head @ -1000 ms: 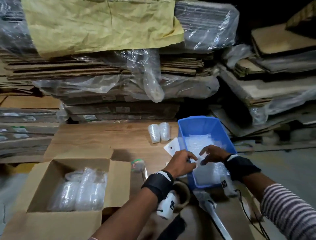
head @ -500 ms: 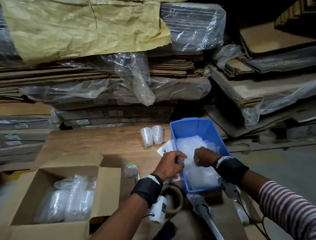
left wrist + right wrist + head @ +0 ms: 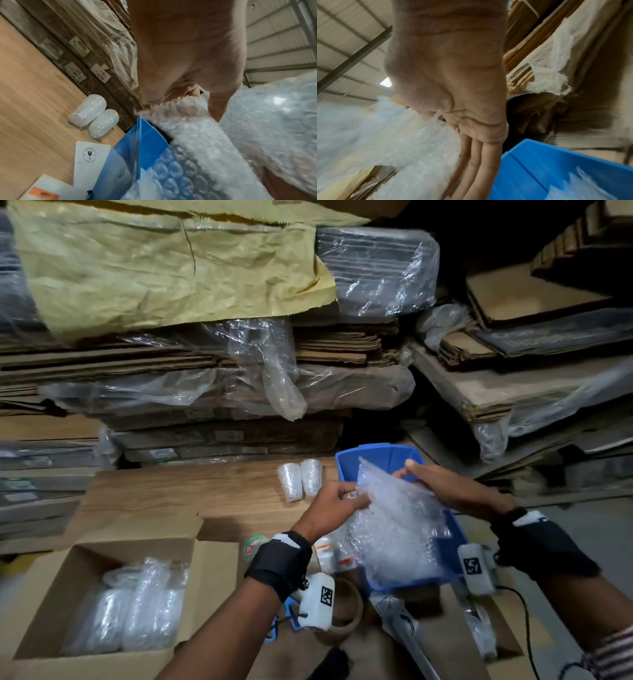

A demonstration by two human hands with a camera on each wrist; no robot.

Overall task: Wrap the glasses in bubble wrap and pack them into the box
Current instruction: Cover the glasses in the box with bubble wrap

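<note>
A: What are the hands doing?

B: Both grip one sheet of bubble wrap [image 3: 394, 518], held above the blue bin [image 3: 455, 542]. The left hand [image 3: 329, 508] pinches its near-left edge with curled fingers; the right hand [image 3: 455, 491] pinches the far edge between thumb and forefinger, and in the right wrist view its other fingers [image 3: 476, 162] lie straight.

A: And the sheet?

B: It stretches between the two hands, tilted, its low end reaching down into the bin, where more wrap [image 3: 583, 186] lies.

A: Where are the glasses?

B: Two wrapped glasses [image 3: 301, 481] lie side by side, touching, on the wooden worktop [image 3: 191, 494], just beyond the left hand. More wrapped bundles [image 3: 137, 611] lie in the open cardboard box [image 3: 44, 604], well to the left of the left forearm.

A: Anything else near?

B: A white card marked "FRAGILE" [image 3: 91, 155] lies on the worktop beside the bin, under the left hand. A roll of tape [image 3: 346, 611] sits just beside the left wrist.
</note>
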